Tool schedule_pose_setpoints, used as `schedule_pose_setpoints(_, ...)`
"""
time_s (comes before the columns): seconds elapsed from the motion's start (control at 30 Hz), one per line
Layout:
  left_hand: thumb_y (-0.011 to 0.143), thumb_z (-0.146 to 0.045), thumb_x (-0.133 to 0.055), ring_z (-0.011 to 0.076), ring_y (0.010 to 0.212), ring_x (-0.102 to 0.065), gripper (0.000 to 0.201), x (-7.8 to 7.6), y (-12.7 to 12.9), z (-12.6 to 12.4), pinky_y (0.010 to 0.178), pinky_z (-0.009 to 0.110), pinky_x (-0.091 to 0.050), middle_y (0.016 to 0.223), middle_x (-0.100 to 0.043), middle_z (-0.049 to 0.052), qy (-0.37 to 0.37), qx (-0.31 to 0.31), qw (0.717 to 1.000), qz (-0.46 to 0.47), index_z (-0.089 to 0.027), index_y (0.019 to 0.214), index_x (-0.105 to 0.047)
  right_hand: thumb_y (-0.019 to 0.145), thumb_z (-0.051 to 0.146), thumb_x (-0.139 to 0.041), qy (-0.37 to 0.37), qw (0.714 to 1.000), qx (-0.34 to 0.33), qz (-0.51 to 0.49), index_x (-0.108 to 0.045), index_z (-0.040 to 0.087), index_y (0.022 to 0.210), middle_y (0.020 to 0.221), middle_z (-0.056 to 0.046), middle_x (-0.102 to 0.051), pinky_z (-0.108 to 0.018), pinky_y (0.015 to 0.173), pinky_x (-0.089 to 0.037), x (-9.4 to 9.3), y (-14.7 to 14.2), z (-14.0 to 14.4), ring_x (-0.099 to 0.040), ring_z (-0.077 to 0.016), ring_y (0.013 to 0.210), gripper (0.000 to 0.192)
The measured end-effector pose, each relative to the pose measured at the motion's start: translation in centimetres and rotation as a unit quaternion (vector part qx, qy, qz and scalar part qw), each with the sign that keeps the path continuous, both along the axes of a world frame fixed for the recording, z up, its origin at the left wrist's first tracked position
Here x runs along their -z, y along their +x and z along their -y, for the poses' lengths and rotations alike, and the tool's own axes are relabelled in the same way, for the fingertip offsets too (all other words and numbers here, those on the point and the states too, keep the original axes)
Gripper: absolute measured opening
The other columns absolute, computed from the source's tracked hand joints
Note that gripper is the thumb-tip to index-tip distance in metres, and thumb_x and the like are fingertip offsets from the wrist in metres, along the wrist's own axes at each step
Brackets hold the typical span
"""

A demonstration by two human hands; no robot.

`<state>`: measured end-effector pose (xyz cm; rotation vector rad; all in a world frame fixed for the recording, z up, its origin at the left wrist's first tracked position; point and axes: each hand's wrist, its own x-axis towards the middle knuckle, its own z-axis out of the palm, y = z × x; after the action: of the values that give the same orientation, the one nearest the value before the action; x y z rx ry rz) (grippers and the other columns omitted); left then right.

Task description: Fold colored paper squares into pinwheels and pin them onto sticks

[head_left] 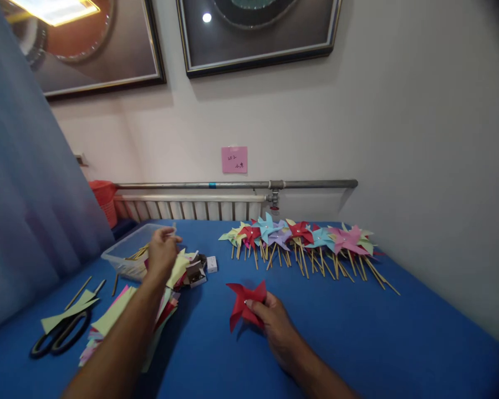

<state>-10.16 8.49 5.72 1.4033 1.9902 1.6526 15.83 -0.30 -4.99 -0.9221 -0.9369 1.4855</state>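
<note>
My right hand [276, 321] pinches the centre of a red paper pinwheel head [244, 306] just above the blue table [336, 332]. My left hand [161, 250] reaches out over a clear plastic box [127, 252] and holds a small thin thing between its fingertips; I cannot tell what it is. A row of finished paper pinwheels on wooden sticks [303, 241] lies at the far side of the table.
A stack of coloured paper squares [108, 321] lies under my left forearm, with black scissors [60, 335] to its left. Small boxes [199, 269] sit beside the plastic box. Loose wooden sticks [79, 292] lie nearby. A radiator and a pipe [233, 184] run along the wall.
</note>
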Motion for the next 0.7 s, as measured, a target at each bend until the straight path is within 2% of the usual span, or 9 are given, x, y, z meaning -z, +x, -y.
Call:
schedule_pose_setpoints(0.07,0.078,-0.029,-0.046,0.0127,0.048,-0.056,0.044,2.1,3.0,1.1,0.047,0.023,-0.043,0.076,-0.071,0.0,-0.01,0.051,0.997,0.055,-0.017,0.119,-0.058,0.069,0.036,-0.087,-0.008,1.0,0.008,-0.006,-0.069,0.018,0.078,0.067,0.003,-0.063,-0.026,0.061,-0.044,-0.3,0.1,0.0,-0.052,-0.0118,0.059,0.027)
schedule_pose_setpoints(0.1,0.078,-0.031,-0.049,0.0118,0.046,-0.053,0.043,3.1,4.5,1.7,0.045,0.022,-0.039,0.071,-0.067,-0.002,-0.012,0.11,0.984,0.137,-0.018,0.118,-0.059,0.069,0.036,-0.086,-0.011,1.0,0.012,-0.01,-0.069,0.018,0.078,0.067,0.003,-0.063,-0.027,0.061,-0.045,-0.5,0.2,0.0,-0.053,-0.0121,0.06,0.027)
schedule_pose_setpoints(0.13,0.077,-0.033,-0.053,0.0107,0.044,-0.048,0.038,3.9,5.8,2.3,0.044,0.021,-0.035,0.066,-0.062,-0.005,-0.027,0.16,0.966,0.199,-0.019,0.112,-0.06,0.069,0.036,-0.086,-0.012,1.0,0.014,-0.015,-0.069,0.018,0.079,0.068,0.003,-0.064,-0.027,0.062,-0.046,-0.7,0.3,0.0,-0.054,-0.0125,0.06,0.027)
schedule_pose_setpoints(0.2,0.076,-0.039,-0.057,0.0089,0.039,-0.037,0.028,5.1,7.6,3.4,0.041,0.021,-0.028,0.053,-0.048,-0.008,-0.051,0.19,0.955,0.223,-0.019,0.096,-0.063,0.068,0.036,-0.087,-0.015,0.999,0.018,-0.023,-0.07,0.018,0.08,0.069,0.002,-0.066,-0.028,0.064,-0.048,-1.0,0.5,0.1,-0.056,-0.0136,0.062,0.028)
schedule_pose_setpoints(0.27,0.077,-0.044,-0.06,0.0077,0.037,-0.029,0.029,5.6,8.5,4.2,0.04,0.02,-0.021,0.05,-0.039,-0.011,-0.088,0.24,0.927,0.273,-0.02,0.092,-0.063,0.068,0.036,-0.088,-0.021,0.999,0.021,-0.025,-0.07,0.018,0.081,0.069,0.002,-0.066,-0.028,0.064,-0.049,-1.3,0.7,0.1,-0.056,-0.0136,0.062,0.029)
schedule_pose_setpoints(0.37,0.076,-0.049,-0.064,0.0075,0.037,-0.021,0.032,5.4,8.7,4.7,0.038,0.02,-0.016,0.047,-0.032,-0.012,-0.13,0.278,0.9,0.31,-0.021,0.092,-0.062,0.067,0.035,-0.089,-0.024,0.999,0.021,-0.025,-0.07,0.018,0.08,0.068,0.002,-0.065,-0.027,0.062,-0.048,-1.4,0.8,0.2,-0.054,-0.0126,0.06,0.029)
schedule_pose_setpoints(0.53,0.081,-0.051,-0.06,0.0088,0.037,-0.022,0.036,5.2,8.2,4.6,0.039,0.022,-0.019,0.049,-0.037,-0.011,-0.159,0.321,0.897,0.259,-0.021,0.099,-0.063,0.066,0.036,-0.09,-0.021,0.999,0.015,-0.032,-0.07,0.017,0.077,0.067,0.002,-0.065,-0.026,0.06,-0.048,-1.4,0.7,0.1,-0.054,-0.0115,0.06,0.03)
schedule_pose_setpoints(0.63,0.086,-0.043,-0.054,0.0105,0.042,-0.032,0.024,5.7,7.9,4.3,0.045,0.023,-0.025,0.051,-0.044,-0.007,-0.18,0.336,0.913,0.146,-0.02,0.087,-0.06,0.065,0.037,-0.092,-0.036,0.999,0.019,-0.035,-0.071,0.017,0.08,0.07,0.002,-0.068,-0.025,0.061,-0.05,-1.3,0.7,0.1,-0.057,-0.0118,0.061,0.033)
schedule_pose_setpoints(0.7,0.086,-0.035,-0.053,0.0117,0.051,-0.041,0.017,6.0,7.7,4.3,0.051,0.023,-0.029,0.056,-0.049,-0.005,-0.205,0.351,0.912,0.055,-0.02,0.078,-0.055,0.064,0.037,-0.093,-0.049,0.998,0.028,-0.035,-0.07,0.017,0.08,0.067,0.003,-0.067,-0.025,0.06,-0.05,-1.3,0.8,0.1,-0.057,-0.0114,0.059,0.034)
